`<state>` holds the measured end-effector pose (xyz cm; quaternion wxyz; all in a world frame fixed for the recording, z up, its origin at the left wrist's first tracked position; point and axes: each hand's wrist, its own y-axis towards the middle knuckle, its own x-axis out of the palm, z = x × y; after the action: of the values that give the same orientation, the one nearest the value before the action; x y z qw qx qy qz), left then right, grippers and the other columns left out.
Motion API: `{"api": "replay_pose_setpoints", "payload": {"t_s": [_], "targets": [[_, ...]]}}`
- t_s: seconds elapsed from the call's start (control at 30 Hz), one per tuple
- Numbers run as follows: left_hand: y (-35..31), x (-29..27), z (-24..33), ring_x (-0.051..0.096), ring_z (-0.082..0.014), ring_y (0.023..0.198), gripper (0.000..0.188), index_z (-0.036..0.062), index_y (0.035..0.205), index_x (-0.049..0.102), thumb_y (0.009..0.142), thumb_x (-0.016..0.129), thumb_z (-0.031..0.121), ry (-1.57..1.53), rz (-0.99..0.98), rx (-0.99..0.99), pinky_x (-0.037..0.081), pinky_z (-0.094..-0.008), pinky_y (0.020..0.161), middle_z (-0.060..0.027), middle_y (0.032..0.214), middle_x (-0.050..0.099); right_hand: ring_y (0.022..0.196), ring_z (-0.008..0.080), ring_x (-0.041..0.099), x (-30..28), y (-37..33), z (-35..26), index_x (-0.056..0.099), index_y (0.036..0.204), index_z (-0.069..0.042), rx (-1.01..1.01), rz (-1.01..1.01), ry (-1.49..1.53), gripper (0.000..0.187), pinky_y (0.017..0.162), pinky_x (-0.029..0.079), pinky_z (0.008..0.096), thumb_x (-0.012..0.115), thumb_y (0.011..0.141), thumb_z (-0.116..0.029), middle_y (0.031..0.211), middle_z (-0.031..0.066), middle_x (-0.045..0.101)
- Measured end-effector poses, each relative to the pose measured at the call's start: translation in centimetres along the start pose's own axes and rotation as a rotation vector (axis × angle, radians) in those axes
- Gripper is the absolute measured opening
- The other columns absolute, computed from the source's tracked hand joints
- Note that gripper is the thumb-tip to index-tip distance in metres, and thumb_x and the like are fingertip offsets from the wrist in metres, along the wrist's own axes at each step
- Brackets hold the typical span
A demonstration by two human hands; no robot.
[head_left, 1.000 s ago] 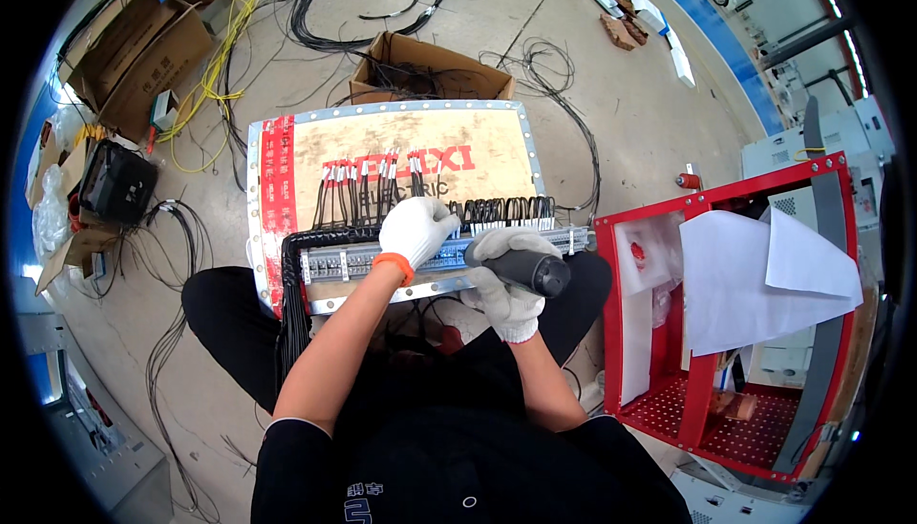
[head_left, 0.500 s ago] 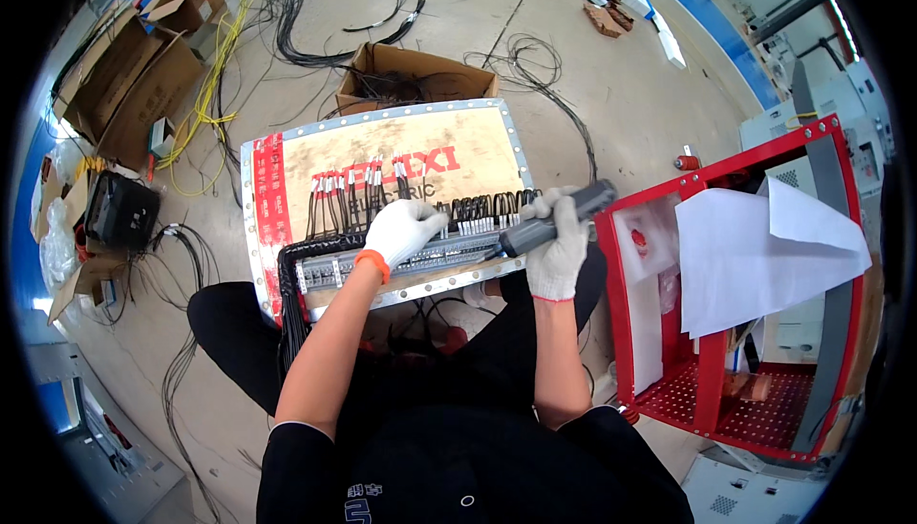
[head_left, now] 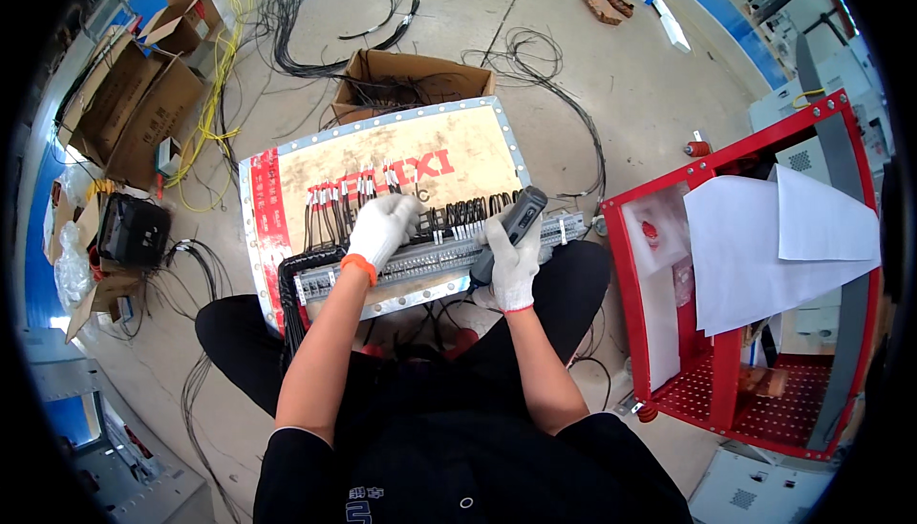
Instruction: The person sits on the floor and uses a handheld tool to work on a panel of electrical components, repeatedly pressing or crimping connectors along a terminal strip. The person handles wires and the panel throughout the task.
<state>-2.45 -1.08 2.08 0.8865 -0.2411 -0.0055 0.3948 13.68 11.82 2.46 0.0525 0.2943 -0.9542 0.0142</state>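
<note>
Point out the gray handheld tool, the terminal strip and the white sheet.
Gray handheld tool [head_left: 524, 214]: head view, body's upper part.
Terminal strip [head_left: 430, 259]: head view, middle stretch.
White sheet [head_left: 735, 252]: head view, broad left part.

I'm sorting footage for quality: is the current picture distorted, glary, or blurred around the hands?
Head view: fisheye bending bows the red frame, and the corners fall to black; head view: bright glare near the clear plastic at far left; head view: the left hand and right hand look fairly sharp, but wire labels are too small to read.
</note>
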Motion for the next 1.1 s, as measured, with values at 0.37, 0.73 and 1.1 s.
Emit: {"api": "replay_pose_setpoints", "payload": {"t_s": [0.37,0.73,1.1], "targets": [[3.6,-0.6,1.1,0.051,-0.0061,0.06,0.033,-0.0025,0.108,0.068,0.096,0.065,0.028,-0.447,-0.097,-0.138,0.045,-0.0198,0.055,-0.0084,0.095,0.072,0.069,0.0131,0.063,0.3,-0.3,0.0,0.05,0.108,-0.001,-0.047,-0.015,-0.078,0.031,0.066,0.053,0.0297,0.072,0.089,-0.013,0.086,0.0061,0.062],[-1.8,-1.5,1.2,0.063,-0.0085,0.082,0.035,-0.0065,0.118,0.061,0.092,0.073,0.013,-0.256,-0.22,-0.108,0.049,-0.0201,0.064,-0.0106,0.099,0.068,0.067,0.0128,0.061,0.6,-0.5,0.2,0.05,0.107,-0.001,-0.067,-0.007,-0.049,0.031,0.066,0.052,0.0293,0.071,0.088,-0.013,0.08,0.005,0.062],[-0.4,-0.3,0.9,0.054,-0.0058,0.063,0.025,-0.0028,0.113,0.061,0.103,0.057,0.02,-0.391,-0.219,-0.21,0.044,-0.0189,0.057,-0.0085,0.093,0.069,0.069,0.0145,0.061,0.2,-0.5,1.0,0.052,0.107,-0.001,-0.067,0.011,-0.102,0.033,0.067,0.052,0.0312,0.074,0.087,-0.016,0.081,0.0054,0.063]]}}
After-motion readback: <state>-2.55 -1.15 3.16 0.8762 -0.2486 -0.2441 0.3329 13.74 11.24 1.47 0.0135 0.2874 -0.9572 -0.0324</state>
